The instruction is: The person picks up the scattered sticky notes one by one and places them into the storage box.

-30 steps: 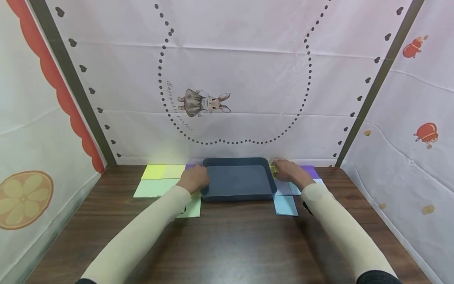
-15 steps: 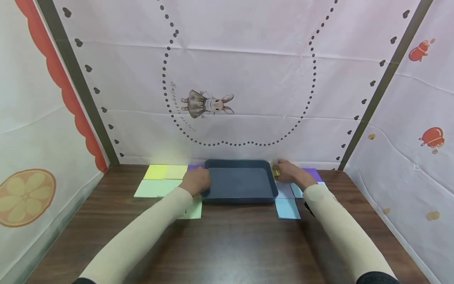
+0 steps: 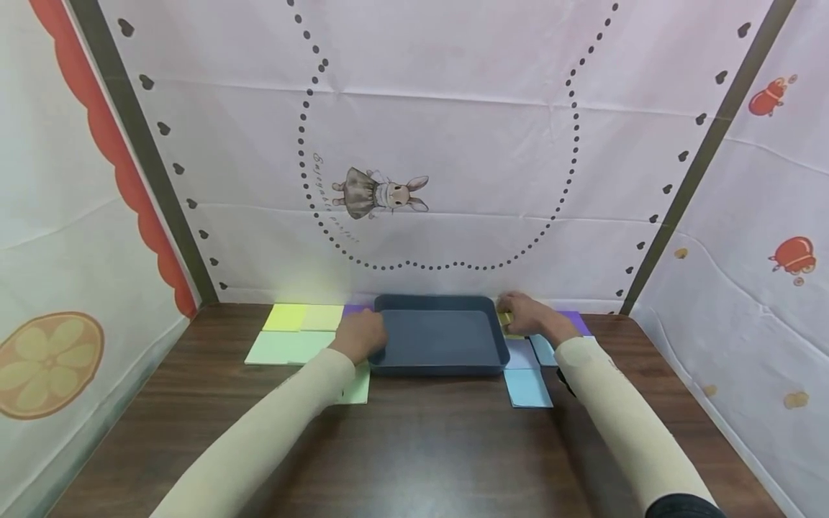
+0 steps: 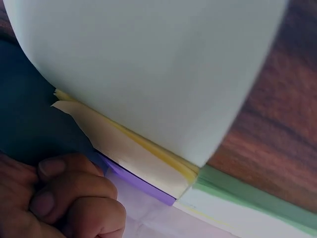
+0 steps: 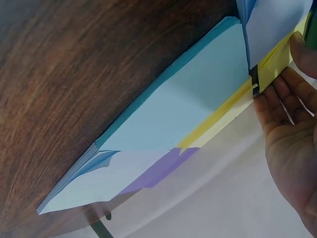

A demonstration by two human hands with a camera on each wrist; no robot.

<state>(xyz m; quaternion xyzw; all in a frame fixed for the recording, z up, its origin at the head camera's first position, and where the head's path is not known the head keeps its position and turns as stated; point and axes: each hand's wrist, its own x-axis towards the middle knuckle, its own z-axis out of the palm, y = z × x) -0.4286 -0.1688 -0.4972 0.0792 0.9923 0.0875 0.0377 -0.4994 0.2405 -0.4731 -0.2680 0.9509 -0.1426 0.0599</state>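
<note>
A dark blue tray lies at the back middle of the brown table. My left hand is at the tray's left rim, and the left wrist view shows its fingers curled tight against the tray. On the other side, my right hand sits at the right rim. There its thumb and fingers pinch the edge of a yellow sheet, which also shows beside the tray as the yellow sheet.
Coloured paper sheets lie on both sides of the tray: yellow and pale green on the left, purple and light blue on the right. Printed fabric walls close the table in on three sides.
Both hands stay at the tray's rims. The yellow sheet's edge by the right hand looks slightly raised and darker. The tray has not visibly shifted.
</note>
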